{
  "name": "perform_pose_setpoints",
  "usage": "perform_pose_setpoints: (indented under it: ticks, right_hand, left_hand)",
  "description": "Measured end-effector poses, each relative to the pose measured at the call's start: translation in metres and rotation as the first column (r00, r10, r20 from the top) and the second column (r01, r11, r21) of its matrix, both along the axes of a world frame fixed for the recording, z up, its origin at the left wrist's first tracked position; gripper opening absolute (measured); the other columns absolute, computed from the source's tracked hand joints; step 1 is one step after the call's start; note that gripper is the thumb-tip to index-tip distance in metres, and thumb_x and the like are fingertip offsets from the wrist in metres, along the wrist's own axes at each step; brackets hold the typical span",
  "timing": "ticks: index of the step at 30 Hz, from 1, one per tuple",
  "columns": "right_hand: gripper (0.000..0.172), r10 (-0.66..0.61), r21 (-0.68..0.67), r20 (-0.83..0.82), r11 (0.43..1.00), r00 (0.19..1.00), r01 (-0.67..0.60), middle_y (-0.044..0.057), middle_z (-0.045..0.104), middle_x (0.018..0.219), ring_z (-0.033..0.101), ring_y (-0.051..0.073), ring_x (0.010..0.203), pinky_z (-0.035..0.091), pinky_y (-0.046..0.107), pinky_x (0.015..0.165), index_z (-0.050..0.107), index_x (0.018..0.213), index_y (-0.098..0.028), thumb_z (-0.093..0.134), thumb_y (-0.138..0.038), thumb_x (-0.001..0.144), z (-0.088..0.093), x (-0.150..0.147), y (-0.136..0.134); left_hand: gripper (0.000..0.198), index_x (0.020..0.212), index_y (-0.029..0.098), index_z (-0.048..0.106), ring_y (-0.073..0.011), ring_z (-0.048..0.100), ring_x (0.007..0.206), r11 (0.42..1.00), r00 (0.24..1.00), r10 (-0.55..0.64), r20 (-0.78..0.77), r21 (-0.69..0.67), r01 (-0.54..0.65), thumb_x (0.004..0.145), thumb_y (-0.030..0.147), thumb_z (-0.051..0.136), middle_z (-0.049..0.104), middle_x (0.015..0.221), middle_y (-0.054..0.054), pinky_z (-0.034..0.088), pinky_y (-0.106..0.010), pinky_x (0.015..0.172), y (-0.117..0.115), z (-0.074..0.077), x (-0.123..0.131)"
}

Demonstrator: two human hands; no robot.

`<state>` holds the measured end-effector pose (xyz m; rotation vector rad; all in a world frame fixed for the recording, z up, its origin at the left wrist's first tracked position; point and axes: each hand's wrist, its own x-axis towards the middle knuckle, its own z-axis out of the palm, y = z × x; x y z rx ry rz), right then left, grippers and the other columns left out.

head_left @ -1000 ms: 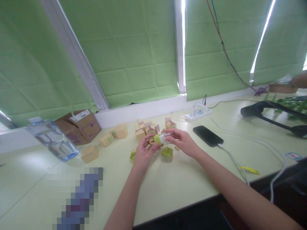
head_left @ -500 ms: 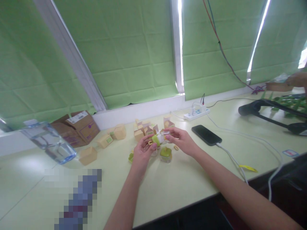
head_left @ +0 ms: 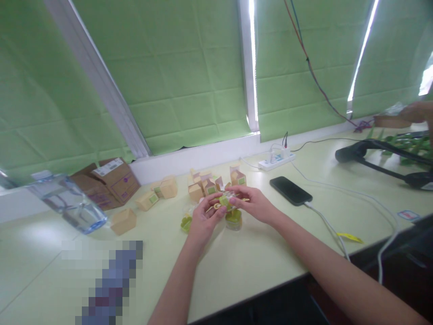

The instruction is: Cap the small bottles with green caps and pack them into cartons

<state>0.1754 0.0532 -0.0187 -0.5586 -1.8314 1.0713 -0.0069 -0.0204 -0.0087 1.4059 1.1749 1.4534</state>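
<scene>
My left hand is closed on a small green lid, pinched between thumb and fingers. My right hand grips a small clear plastic container pressed against that lid. Fingers cover much of both parts, so I cannot tell whether they are joined. Just below them a clear jar with a green lid stands upright on the table. Another green piece lies left of my left hand. Behind my hands are several small tan cartons, some with open flaps.
At the left are a large water bottle, a brown cardboard box and more tan cartons. To the right lie a phone on a white cable, a power strip and a black frame. Another person's hand shows at the far right.
Both hands have brought the green lid and the clear container closer together. My right hand has moved slightly down, and the pair now sits partly over the jar below.
</scene>
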Motion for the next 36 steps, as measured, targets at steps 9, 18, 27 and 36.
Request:
perform_pose_setpoints:
  ticks: [9,18,27,36]
  right_hand:
    - [0.045,0.031,-0.062,-0.097,0.997,0.995,-0.037,0.009,0.069,0.118,0.068,0.022,0.1,0.059,0.037,0.083,0.06,0.127,-0.025,0.065,-0.046,0.087,-0.001,0.0,0.003]
    - [0.037,-0.098,-0.032,-0.066,0.995,0.993,0.096,0.006,0.07,0.102,0.065,0.018,0.081,0.057,0.026,0.057,0.066,0.115,-0.022,0.058,-0.048,0.089,0.003,0.004,0.0]
    - [0.042,-0.029,0.081,0.046,0.996,0.999,0.025,0.009,0.068,0.116,0.066,0.02,0.088,0.055,0.028,0.065,0.068,0.116,-0.021,0.069,-0.046,0.082,0.003,-0.001,-0.008]
    - [0.065,-0.047,0.161,0.08,0.986,0.996,0.034,0.011,0.063,0.124,0.063,0.024,0.102,0.056,0.034,0.076,0.06,0.13,-0.022,0.079,-0.046,0.072,0.002,-0.001,-0.008]
  left_hand:
    - [0.049,0.116,0.018,0.063,-0.0202,0.067,0.093,0.999,0.977,0.017,0.214,0.03,-0.023,0.073,0.034,0.08,0.07,0.108,-0.009,0.056,-0.036,0.085,0.005,-0.001,-0.003]
    - [0.052,0.119,0.019,0.061,-0.0162,0.068,0.084,0.998,0.967,0.058,0.249,0.013,-0.063,0.073,0.036,0.079,0.07,0.106,-0.007,0.054,-0.031,0.08,0.004,0.0,-0.006]
    - [0.064,0.125,0.024,0.053,-0.0194,0.068,0.092,0.999,0.997,-0.05,0.06,-0.016,0.051,0.069,0.03,0.083,0.063,0.113,-0.008,0.056,-0.03,0.078,0.002,-0.004,0.0]
    - [0.049,0.12,0.02,0.06,-0.0195,0.067,0.094,0.996,0.97,-0.075,0.233,-0.032,0.084,0.077,0.039,0.075,0.065,0.119,-0.01,0.056,-0.029,0.078,-0.002,0.005,0.001]
